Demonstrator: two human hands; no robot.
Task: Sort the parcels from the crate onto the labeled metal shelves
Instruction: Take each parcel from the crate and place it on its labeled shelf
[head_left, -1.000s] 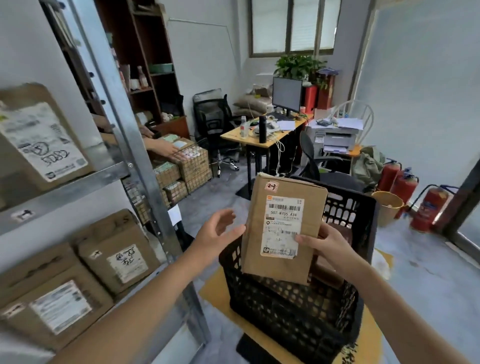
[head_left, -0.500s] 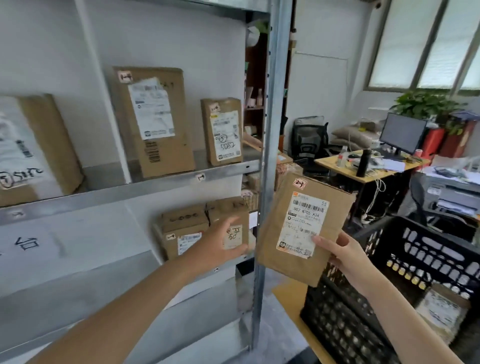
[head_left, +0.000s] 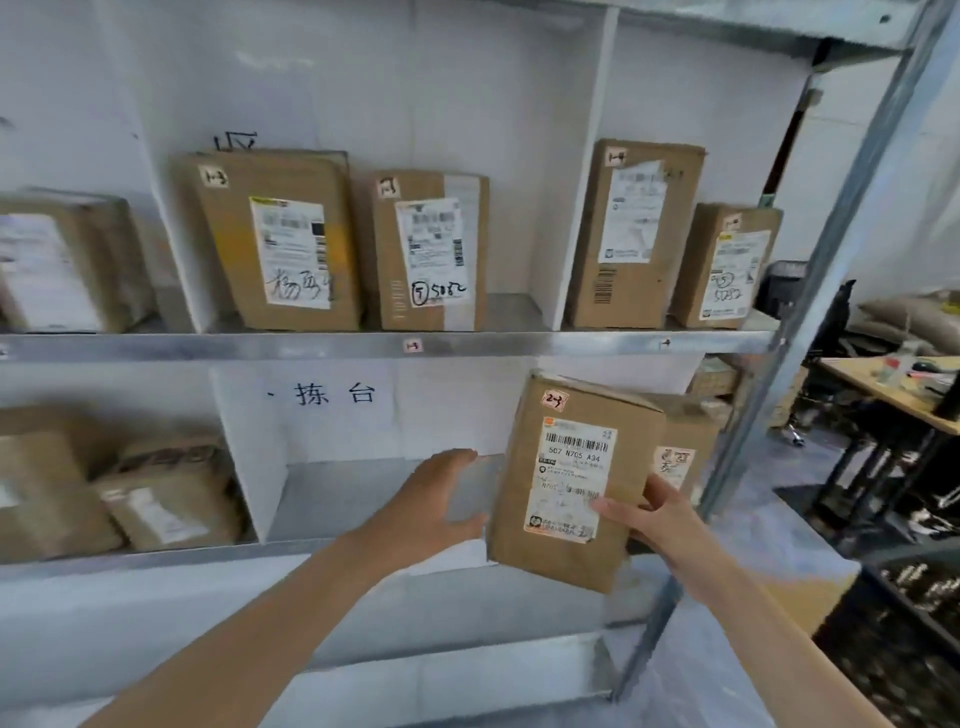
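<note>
The right hand (head_left: 655, 514) grips a brown cardboard parcel (head_left: 571, 483) by its lower right edge, thumb across the white shipping label, holding it slightly tilted in front of the lower metal shelf (head_left: 363, 499), at the right of a compartment bounded on the left by a white divider (head_left: 249, 457). The left hand (head_left: 441, 501) is open with fingers spread, just left of the parcel near its lower left edge. On the upper shelf (head_left: 467, 344) four labelled boxes stand upright, and a black crate (head_left: 914, 587) shows at the far right.
</note>
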